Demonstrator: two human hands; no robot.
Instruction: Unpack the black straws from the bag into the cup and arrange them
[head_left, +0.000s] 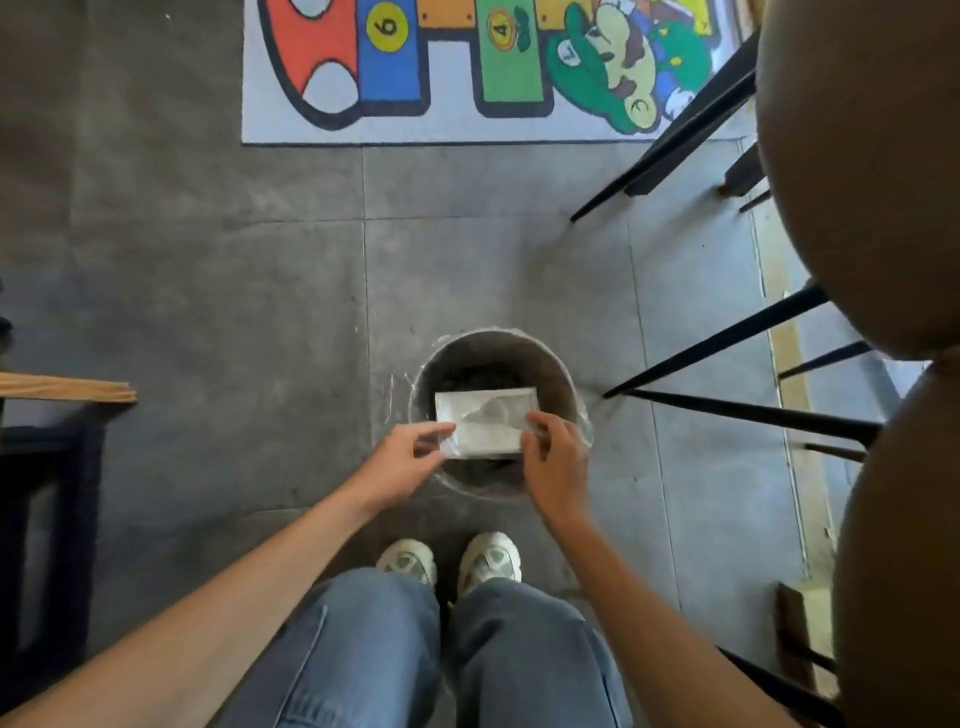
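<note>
A clear, flat plastic bag (485, 423) is held level over a round bin (558, 374) lined with clear film that stands on the floor. My left hand (402, 460) pinches the bag's left edge between thumb and fingers. My right hand (556, 462) grips the bag's right edge. The bag looks pale and empty; no black straws or cup are visible. The bin's inside is dark.
Grey tiled floor all around. A colourful numbered play mat (467, 73) lies at the top. Brown round stools (872, 171) with black legs (727, 338) stand to the right. A wooden table edge (67, 387) juts in at the left. My shoes (447, 561) are just below the bin.
</note>
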